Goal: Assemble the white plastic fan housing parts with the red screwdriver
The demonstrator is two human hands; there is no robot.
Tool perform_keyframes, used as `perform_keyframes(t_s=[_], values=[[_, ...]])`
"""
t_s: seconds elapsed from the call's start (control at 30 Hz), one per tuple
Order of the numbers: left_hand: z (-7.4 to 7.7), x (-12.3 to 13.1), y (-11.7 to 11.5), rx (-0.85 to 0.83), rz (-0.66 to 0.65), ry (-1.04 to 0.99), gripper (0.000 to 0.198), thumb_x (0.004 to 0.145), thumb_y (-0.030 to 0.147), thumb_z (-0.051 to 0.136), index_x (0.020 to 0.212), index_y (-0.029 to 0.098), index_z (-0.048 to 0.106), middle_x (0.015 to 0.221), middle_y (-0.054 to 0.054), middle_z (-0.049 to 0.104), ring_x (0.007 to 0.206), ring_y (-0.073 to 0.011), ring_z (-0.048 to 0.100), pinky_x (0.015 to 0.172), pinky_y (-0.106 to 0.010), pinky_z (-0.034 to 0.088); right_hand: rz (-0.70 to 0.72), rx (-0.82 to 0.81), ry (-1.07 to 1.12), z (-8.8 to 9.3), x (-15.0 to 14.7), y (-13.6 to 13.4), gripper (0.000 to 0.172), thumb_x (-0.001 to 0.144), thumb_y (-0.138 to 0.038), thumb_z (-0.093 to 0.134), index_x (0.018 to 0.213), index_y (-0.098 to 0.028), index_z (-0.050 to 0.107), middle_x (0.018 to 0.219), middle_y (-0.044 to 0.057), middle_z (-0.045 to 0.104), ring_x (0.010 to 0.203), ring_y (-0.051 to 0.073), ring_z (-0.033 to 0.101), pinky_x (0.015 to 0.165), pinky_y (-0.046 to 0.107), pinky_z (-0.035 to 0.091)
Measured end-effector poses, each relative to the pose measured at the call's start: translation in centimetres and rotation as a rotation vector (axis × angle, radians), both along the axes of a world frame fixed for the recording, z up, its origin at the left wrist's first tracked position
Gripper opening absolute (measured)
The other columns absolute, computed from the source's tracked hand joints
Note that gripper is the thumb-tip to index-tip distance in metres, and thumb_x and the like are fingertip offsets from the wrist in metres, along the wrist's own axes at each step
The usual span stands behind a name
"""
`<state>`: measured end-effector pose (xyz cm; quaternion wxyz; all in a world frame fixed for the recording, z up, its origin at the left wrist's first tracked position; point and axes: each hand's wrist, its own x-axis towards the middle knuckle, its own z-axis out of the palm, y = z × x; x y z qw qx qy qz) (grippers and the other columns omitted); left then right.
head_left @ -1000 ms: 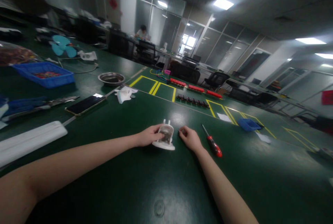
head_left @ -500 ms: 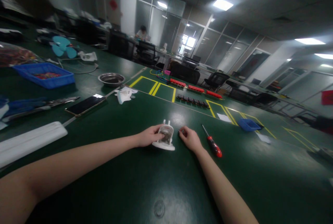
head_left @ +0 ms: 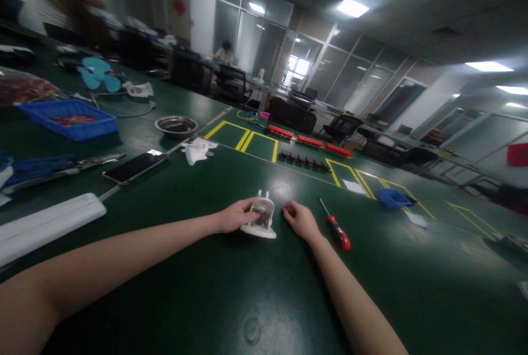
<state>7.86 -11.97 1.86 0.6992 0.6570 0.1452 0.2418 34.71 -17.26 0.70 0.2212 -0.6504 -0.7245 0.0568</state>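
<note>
My left hand (head_left: 235,216) is closed around a small white plastic part (head_left: 261,217) with a round base, standing on the dark green table (head_left: 247,283). My right hand (head_left: 301,220) rests just to its right, fingers pinched on something too small to make out. A red-handled screwdriver (head_left: 336,229) lies on the table right of my right hand, tip pointing away from me.
A phone (head_left: 134,167), a steel bowl (head_left: 176,124), a blue bin (head_left: 68,117), a white flat piece (head_left: 45,227) and a teal fan (head_left: 95,72) lie to the left. White parts (head_left: 197,150) sit further back. A small blue tray (head_left: 391,197) lies right. People are in the background.
My hands and the white part have stayed put. A blurred person at the far upper left has moved to the right.
</note>
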Motion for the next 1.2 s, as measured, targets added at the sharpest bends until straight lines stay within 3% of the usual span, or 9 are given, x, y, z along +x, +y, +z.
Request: perform_keyframes(t_s=[0.1,0.27,0.4,0.53,0.73,1.2], values=[[-0.2,0.0,0.1,-0.011,-0.004,-0.015,0.041,0.086,0.022,0.058,0.126,0.019,0.053,0.120,-0.009,0.064,0.110,-0.0224,0.061,0.099,-0.042,0.043,0.016,0.047,0.090,1.6,-0.7,-0.4,0.017,0.088,-0.035,0.054,0.088,-0.021,0.063,0.062,-0.003,0.055,0.054,0.012,0.050,0.054,0.023,0.037],[-0.4,0.0,0.2,-0.018,-0.013,-0.030,0.042,0.086,0.022,0.057,0.128,0.020,0.052,0.118,-0.008,0.064,0.110,-0.0224,0.061,0.098,-0.041,0.044,0.179,0.217,0.299,7.0,-4.0,-2.7,0.016,0.089,-0.033,0.056,0.084,-0.019,0.061,0.061,-0.003,0.053,0.054,0.011,0.049,0.055,0.022,0.040],[-0.1,0.0,0.1,0.060,0.040,-0.015,0.041,0.085,0.022,0.057,0.126,0.020,0.054,0.116,-0.006,0.064,0.108,-0.0211,0.060,0.098,-0.038,0.043,0.366,0.156,0.136,9.8,-6.9,-4.7,0.013,0.088,-0.031,0.058,0.091,-0.020,0.064,0.064,-0.002,0.057,0.058,0.011,0.052,0.057,0.022,0.040],[0.4,-0.1,-0.1,0.142,0.060,0.030,0.040,0.085,0.024,0.056,0.125,0.019,0.056,0.114,-0.006,0.064,0.104,-0.0205,0.059,0.095,-0.036,0.044,0.408,0.141,-0.119,9.7,-8.0,-4.8,0.015,0.091,-0.030,0.055,0.093,-0.020,0.067,0.071,0.002,0.066,0.062,0.012,0.056,0.062,0.023,0.040],[0.6,0.0,-0.5,0.172,0.041,0.041,0.040,0.085,0.024,0.055,0.125,0.020,0.056,0.114,-0.006,0.062,0.100,-0.0194,0.059,0.091,-0.034,0.045,0.433,0.152,-0.307,8.8,-7.8,-4.2,0.016,0.093,-0.027,0.052,0.094,-0.020,0.067,0.076,0.004,0.071,0.063,0.013,0.060,0.064,0.024,0.038],[0.9,0.1,-1.1,0.213,0.070,0.045,0.043,0.084,0.018,0.050,0.127,0.019,0.054,0.118,-0.005,0.060,0.103,-0.0191,0.057,0.092,-0.032,0.044,0.390,0.230,-0.413,8.2,-8.3,-4.2,0.022,0.098,-0.030,0.047,0.091,-0.019,0.065,0.073,0.003,0.071,0.063,0.013,0.062,0.063,0.026,0.035]])
